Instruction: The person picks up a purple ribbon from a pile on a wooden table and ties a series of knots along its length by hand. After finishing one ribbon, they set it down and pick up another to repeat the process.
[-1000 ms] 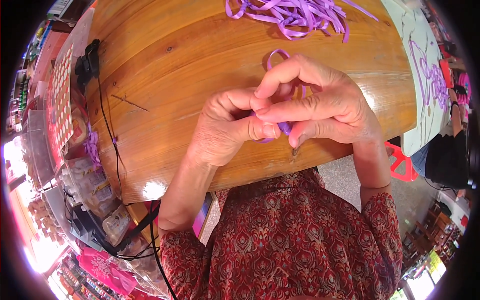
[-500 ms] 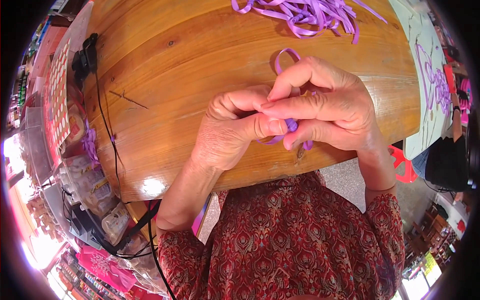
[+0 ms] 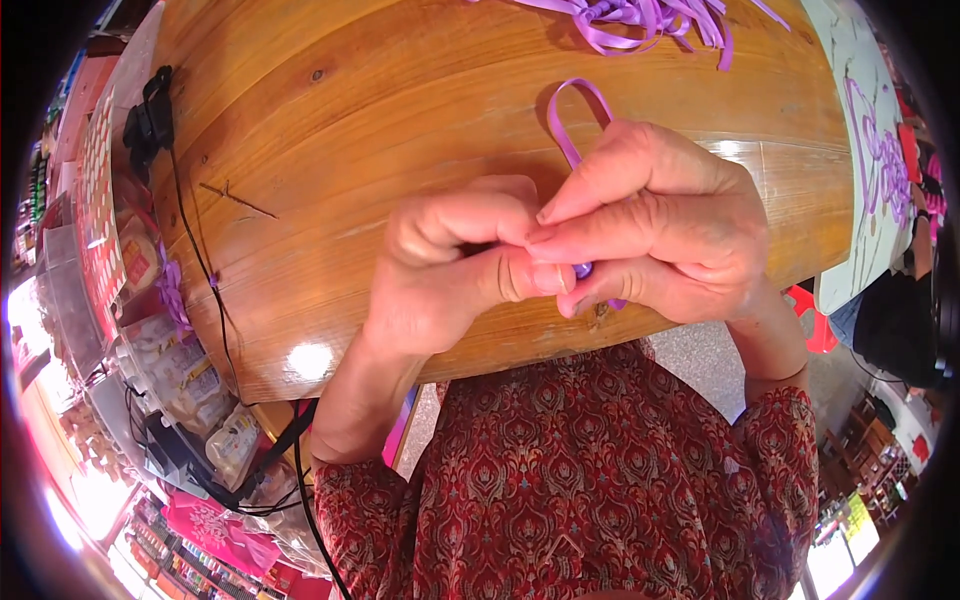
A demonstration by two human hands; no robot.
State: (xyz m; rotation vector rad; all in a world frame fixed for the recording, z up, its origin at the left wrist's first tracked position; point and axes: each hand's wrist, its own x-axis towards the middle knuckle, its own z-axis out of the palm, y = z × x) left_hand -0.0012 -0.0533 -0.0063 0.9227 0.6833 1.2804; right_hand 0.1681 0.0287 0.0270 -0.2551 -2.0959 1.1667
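Over the front part of the wooden table, both my hands meet at a narrow purple ribbon [image 3: 562,124]. A loop of it rises behind the fingers, and a small bunched bit shows between the thumbs. My left hand [image 3: 450,262] pinches the ribbon between thumb and bent forefinger. From the other side, my right hand [image 3: 670,225] closes thumb and fingertips on the same spot. Fingers hide most of the ribbon there. Several more purple ribbons [image 3: 650,22] lie in a loose heap at the table's far edge.
The wooden table [image 3: 330,150] holds a thin dark twig-like piece [image 3: 238,200] and a black cable [image 3: 190,225] on the left. Clear plastic containers [image 3: 175,365] crowd the left side. At right, a white table [image 3: 835,150] bears purple ribbon [image 3: 885,155], with a person in dark clothing [image 3: 893,325] beside it.
My fingers have closed tighter, covering more of the bunched ribbon. The ribbon loop behind them stands taller. The view has shifted slightly, with the far heap nearer the top edge.
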